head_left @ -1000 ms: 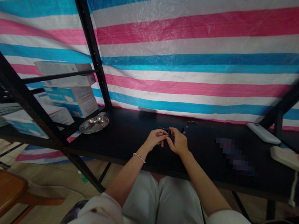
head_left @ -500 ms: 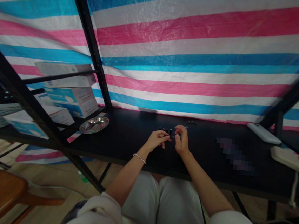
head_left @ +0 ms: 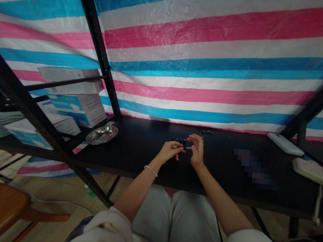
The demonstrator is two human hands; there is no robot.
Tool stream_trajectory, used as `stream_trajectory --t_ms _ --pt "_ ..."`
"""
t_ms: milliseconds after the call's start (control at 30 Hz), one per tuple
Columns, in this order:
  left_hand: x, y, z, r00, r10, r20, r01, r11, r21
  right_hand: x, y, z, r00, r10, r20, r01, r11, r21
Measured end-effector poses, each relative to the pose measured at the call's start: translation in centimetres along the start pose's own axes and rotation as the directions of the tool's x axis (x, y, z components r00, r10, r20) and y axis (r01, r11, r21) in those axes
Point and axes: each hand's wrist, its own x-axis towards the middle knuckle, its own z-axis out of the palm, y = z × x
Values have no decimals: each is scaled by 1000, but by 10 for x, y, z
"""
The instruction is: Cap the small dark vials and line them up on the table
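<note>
My left hand (head_left: 171,150) pinches a small dark stick-like piece with a thin silvery end (head_left: 188,148) between thumb and fingertips. The piece lies roughly level and points toward my right hand (head_left: 197,152). That hand is raised just beside it, fingers curved and apart from the thumb; the thumb tip is at the silvery end, and I cannot tell whether it touches. Just behind my left hand, several short dark cylinders (head_left: 184,142) stand in a row on the black tabletop (head_left: 141,149). Their exact kind is too small to make out.
Several tiny metallic pieces (head_left: 207,132) lie farther back. A shiny metal dish (head_left: 102,135) sits at the left near stacked boxes (head_left: 78,107) and a black frame post (head_left: 99,42). To the right are a white phone-like object (head_left: 285,144) and a white corded block (head_left: 312,171).
My right hand has shifted slightly right, away from my left hand, so more of the silvery end shows between them. My left hand stays nearly still with the dark piece.
</note>
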Motion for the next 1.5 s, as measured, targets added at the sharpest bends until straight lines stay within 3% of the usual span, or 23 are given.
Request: stream_trajectory --t_ms 133,300,900,1500 --pt "0 4 -4 994 41 -106 -48 996 -72 3 4 -7 993 0 -114 -26 973 -228" --pt "1 5 -6 988 58 -140 -75 991 -114 4 6 -9 1000 13 -17 -18 930 -366" --pt "-1 7 -7 992 48 -116 -63 990 -126 -4 12 -6 976 56 208 -4 971 -240" --pt "-1 7 -7 995 43 -91 -55 990 -126 -6 12 -1 965 78 251 -12 967 -253"
